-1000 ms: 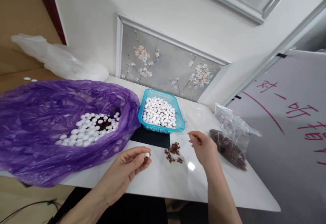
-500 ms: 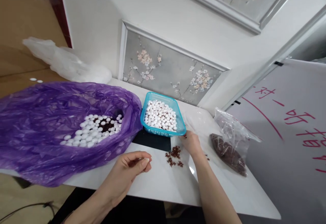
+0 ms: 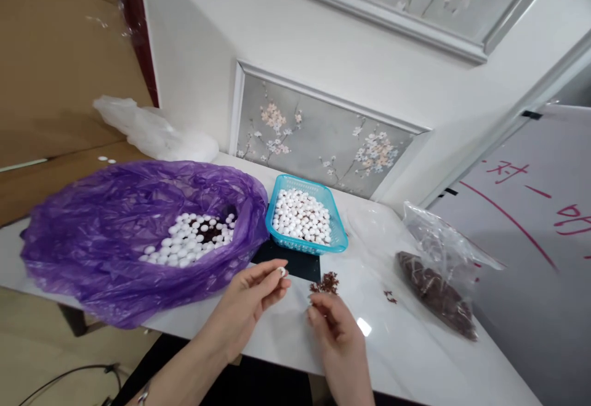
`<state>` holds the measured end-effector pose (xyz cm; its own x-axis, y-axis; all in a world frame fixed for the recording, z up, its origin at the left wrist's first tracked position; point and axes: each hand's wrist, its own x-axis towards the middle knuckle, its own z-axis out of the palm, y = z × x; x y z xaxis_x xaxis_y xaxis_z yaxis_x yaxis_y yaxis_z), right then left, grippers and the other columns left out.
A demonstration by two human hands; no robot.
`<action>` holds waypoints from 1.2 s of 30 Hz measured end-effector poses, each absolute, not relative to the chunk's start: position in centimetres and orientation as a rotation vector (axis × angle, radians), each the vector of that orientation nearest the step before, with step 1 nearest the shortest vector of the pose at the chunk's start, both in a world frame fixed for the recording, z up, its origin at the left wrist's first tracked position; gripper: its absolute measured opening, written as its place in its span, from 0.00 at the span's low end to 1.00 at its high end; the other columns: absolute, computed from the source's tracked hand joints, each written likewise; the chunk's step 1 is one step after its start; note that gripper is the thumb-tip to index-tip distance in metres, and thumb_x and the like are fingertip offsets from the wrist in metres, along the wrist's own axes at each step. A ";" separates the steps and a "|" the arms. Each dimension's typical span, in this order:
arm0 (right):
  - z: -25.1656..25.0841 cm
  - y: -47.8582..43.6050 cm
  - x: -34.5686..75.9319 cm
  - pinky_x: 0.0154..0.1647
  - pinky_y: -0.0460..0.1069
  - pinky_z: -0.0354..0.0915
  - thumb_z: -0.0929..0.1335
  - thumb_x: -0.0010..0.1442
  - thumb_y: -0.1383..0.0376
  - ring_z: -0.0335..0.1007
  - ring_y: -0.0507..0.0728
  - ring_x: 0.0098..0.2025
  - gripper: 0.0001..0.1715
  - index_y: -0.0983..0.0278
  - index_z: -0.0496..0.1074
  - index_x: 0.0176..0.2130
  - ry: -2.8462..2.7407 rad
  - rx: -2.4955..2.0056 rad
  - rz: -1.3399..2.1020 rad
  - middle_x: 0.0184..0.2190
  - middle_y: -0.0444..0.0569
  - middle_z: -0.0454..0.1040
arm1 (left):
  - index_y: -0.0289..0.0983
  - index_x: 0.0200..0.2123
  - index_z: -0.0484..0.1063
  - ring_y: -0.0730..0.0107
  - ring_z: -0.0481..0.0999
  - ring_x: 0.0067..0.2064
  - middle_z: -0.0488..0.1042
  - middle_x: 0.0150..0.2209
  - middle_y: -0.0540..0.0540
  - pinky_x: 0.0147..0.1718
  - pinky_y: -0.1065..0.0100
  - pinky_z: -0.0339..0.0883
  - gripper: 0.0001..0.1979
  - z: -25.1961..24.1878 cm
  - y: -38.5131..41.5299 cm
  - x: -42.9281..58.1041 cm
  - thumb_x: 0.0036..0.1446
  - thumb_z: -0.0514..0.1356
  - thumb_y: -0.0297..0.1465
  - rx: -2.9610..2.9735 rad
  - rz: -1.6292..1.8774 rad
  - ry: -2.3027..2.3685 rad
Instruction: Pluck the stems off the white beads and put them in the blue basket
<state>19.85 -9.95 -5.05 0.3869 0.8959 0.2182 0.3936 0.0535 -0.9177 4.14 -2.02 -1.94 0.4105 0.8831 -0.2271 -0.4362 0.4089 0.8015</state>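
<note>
My left hand (image 3: 253,295) pinches a small white round piece (image 3: 281,272) between thumb and fingertips, in front of the black mat. My right hand (image 3: 339,338) is closed in a pinch just in front of a little pile of dark red-brown branched pieces (image 3: 327,283) on the table; what its fingertips hold, if anything, I cannot make out. Beyond both hands stands a blue plastic basket (image 3: 345,241) full of white round pieces (image 3: 302,216). To the left lies an open purple plastic bag (image 3: 115,209) with white pieces and some dark brown ones inside.
A clear zip bag of brown pieces (image 3: 436,289) leans at the right, near a whiteboard (image 3: 521,227). A few brown bits (image 3: 390,296) lie on the white table (image 3: 383,344). The black mat (image 3: 300,261) is partly under the basket. Behind are a framed picture (image 3: 318,129) and a cardboard box (image 3: 69,67).
My right hand has moved from beside the basket back toward me, to the brown pile. A white piece now shows in my left fingertips. The camera view has shifted slightly left.
</note>
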 end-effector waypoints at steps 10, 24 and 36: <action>-7.5 -9.8 19.2 0.42 0.50 0.68 0.70 0.53 0.55 0.73 0.61 0.42 0.12 0.61 0.77 0.28 -1.173 -1.503 0.433 0.37 0.52 0.76 | 0.37 0.52 0.72 0.57 0.62 0.62 0.66 0.61 0.42 0.61 0.60 0.50 0.21 3.8 5.1 7.1 0.53 0.60 0.27 1.771 1.226 0.865; -7.0 -9.8 18.4 0.39 0.49 0.71 0.72 0.50 0.55 0.75 0.60 0.38 0.12 0.62 0.76 0.29 -1.028 -1.431 0.598 0.36 0.51 0.77 | 0.42 0.24 0.79 0.59 0.75 0.32 0.80 0.27 0.46 0.38 0.65 0.62 0.10 0.8 7.6 -5.1 0.46 0.58 0.24 2.221 0.754 1.267; -5.7 -10.1 17.9 0.34 0.48 0.70 0.71 0.53 0.55 0.75 0.57 0.30 0.12 0.60 0.77 0.30 -0.988 -1.411 0.695 0.28 0.47 0.77 | 0.40 0.36 0.78 0.60 0.74 0.38 0.78 0.39 0.44 0.37 0.67 0.64 0.09 2.1 4.0 -3.3 0.51 0.63 0.35 1.803 1.084 1.162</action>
<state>17.91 -10.12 -5.74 0.4573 0.8773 0.1455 0.1597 0.0800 -0.9839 -3.27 4.00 2.12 0.2398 0.9346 0.2629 0.3272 -0.3328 0.8844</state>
